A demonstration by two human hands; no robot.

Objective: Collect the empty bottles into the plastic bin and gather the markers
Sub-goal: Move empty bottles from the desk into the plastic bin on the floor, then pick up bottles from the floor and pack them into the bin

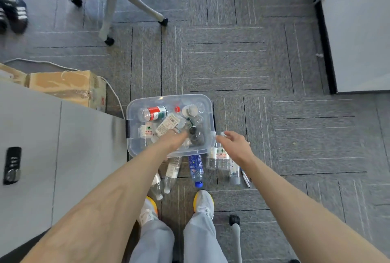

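Right hand (236, 145) hangs just off the near right corner of the plastic bin (168, 97), fingers apart and holding nothing. It is right over the red-label bottles (223, 157), which lie side by side on the floor (295, 136) with long axes running from bin toward the feet, so it looks the nearer hand for a grab across their bodies. Left hand (172, 139) is over the bin's contents, too blurred to tell whether its fingers grip anything; the marker (245, 178) lies just right of the bottles.
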